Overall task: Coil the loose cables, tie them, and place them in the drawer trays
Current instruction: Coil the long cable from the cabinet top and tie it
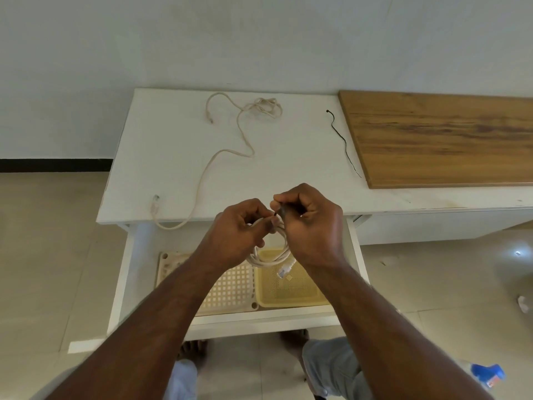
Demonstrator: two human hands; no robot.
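The right hand [308,223] pinches a dark tie [277,214] at the top of the coiled cable [269,256], and the left hand [240,229] curls around the coil's left side. The coil hangs above the open drawer [121,272], over the yellow tray [288,287] beside the white tray [230,287]. The hands hide most of the tie. A loose cable [219,157] and a black tie [344,144] lie apart on the white tabletop [288,157].

The hands [239,226] hide the top of the coiled cable [271,255] and most of its black tie [277,214].
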